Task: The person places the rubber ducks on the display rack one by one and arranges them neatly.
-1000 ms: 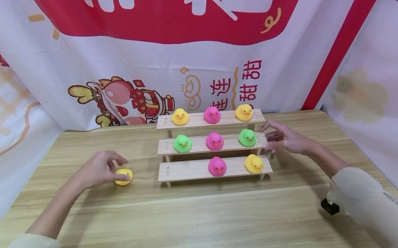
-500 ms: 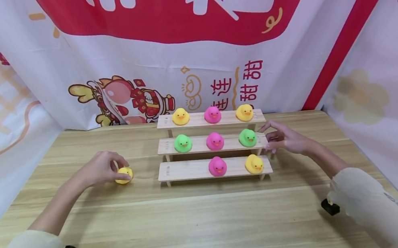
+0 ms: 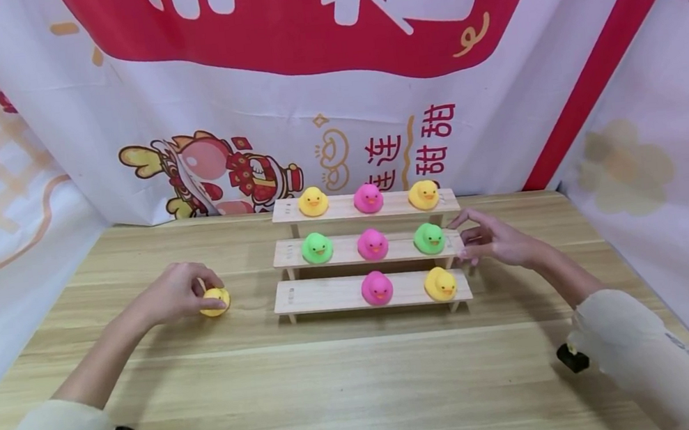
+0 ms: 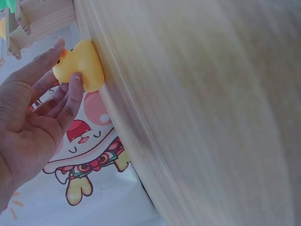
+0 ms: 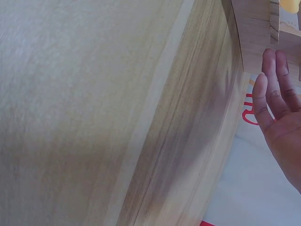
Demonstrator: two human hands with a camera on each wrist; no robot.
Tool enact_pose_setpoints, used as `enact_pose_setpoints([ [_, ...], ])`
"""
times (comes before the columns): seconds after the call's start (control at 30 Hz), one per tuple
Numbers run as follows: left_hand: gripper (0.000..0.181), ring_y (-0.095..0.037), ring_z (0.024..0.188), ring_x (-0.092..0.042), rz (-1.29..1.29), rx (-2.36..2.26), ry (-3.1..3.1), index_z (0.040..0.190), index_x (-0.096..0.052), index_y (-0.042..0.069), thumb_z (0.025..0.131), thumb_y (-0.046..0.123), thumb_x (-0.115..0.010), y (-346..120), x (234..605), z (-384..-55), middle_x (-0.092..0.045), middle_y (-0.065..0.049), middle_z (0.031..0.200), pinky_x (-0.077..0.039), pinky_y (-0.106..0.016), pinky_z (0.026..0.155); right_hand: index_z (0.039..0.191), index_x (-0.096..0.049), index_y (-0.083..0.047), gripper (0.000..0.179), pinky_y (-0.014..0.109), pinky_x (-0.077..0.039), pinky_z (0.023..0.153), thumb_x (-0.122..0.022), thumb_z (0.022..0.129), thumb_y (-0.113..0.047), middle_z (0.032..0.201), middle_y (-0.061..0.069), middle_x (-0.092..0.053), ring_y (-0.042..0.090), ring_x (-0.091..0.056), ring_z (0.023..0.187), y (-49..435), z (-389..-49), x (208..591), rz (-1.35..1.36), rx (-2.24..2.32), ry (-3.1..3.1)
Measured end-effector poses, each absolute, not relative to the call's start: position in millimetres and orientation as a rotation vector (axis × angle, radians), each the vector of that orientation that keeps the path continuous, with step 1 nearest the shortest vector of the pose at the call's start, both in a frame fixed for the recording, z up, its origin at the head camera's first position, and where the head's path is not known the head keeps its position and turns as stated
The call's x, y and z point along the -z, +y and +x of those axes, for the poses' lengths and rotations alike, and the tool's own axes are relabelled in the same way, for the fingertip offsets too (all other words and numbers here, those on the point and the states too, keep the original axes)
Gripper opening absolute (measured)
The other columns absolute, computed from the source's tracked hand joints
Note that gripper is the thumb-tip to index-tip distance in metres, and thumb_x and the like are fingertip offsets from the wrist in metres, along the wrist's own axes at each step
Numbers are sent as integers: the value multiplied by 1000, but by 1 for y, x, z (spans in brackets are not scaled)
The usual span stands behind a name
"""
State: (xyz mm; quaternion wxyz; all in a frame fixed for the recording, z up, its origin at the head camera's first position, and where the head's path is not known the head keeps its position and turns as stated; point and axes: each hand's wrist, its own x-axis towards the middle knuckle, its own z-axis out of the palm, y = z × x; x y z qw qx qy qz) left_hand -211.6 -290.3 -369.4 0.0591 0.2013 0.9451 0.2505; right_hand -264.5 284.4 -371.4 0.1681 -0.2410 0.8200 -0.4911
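Observation:
In the head view my left hand point(image 3: 178, 293) pinches a yellow rubber duck point(image 3: 215, 302) between thumb and fingers, left of a three-tier wooden rack point(image 3: 321, 296). The left wrist view shows the same rubber duck point(image 4: 84, 66) with its base against or very near the table. My right hand point(image 3: 493, 240) is at the rack's right end, fingers mostly straight, fingertips touching or close to its side. On the bottom tier, a pink duck point(image 3: 377, 289) and a yellow duck point(image 3: 440, 285) sit at middle and right; its left part is bare.
The middle tier bears a green duck point(image 3: 317, 248), a pink duck point(image 3: 373, 244) and another green duck point(image 3: 430, 239). Two yellow ducks flank a pink duck point(image 3: 369, 199) on top. A printed cloth point(image 3: 333, 104) hangs behind the wooden table point(image 3: 351, 396).
My left fingers have come down and closed on the yellow duck, which has shifted very slightly. The right hand stays at the rack's end.

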Motion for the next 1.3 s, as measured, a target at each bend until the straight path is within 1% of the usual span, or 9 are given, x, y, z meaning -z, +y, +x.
enact_pose_setpoints([
  [0.17,30,-15,71,-57,595,-763,2867,97,-77,-2,79,17,-91,-289,367,-211,-71,-4,86,-50,-25,61,132,-40,7,42,41,-62,75,-63,97,3,113,28,-69,21,-71,93,285,-265,372,-686,1402,2330],
  [0.4,27,-15,72,-58,595,-770,2875,94,-76,-1,79,16,-91,-288,366,-210,-70,-1,82,-50,-25,60,131,-40,8,41,41,-62,74,-62,97,4,109,26,-70,21,-72,91,285,-265,372,-700,1411,2319],
  [0.57,24,-14,72,-58,682,-779,2921,92,-78,1,79,15,-92,-286,367,-210,-70,0,82,-50,-25,62,131,-40,9,41,40,-62,74,-61,97,5,108,25,-70,20,-72,91,285,-265,372,-705,1414,2313],
  [0.67,24,-13,72,-58,732,-800,2942,94,-79,1,79,15,-92,-284,366,-210,-70,1,83,-51,-25,63,131,-39,9,40,41,-62,74,-61,97,6,107,25,-70,20,-72,91,284,-264,372,-706,1418,2305],
  [0.8,26,-14,72,-56,765,-842,2927,99,-80,1,81,16,-90,-277,362,-208,-69,2,84,-50,-25,63,131,-40,8,40,43,-62,74,-61,97,6,107,25,-70,21,-72,91,284,-264,372,-708,1419,2304],
  [0.9,26,-14,71,-56,793,-870,2915,100,-79,1,81,15,-90,-272,358,-206,-67,2,82,-50,-24,62,131,-40,7,41,43,-62,74,-62,97,4,108,24,-70,22,-72,91,283,-265,371,-704,1408,2319],
  [1.13,23,-11,69,-58,841,-941,2892,93,-75,3,79,11,-91,-258,353,-202,-66,4,77,-52,-24,60,131,-40,8,40,43,-62,74,-61,97,6,111,27,-70,26,-72,94,284,-265,372,-706,1415,2305],
  [1.3,22,-9,67,-57,921,-967,2891,92,-75,5,79,11,-91,-248,349,-198,-66,5,77,-52,-23,59,131,-41,7,40,44,-62,75,-62,97,4,115,29,-68,30,-72,96,285,-266,373,-702,1412,2309],
])
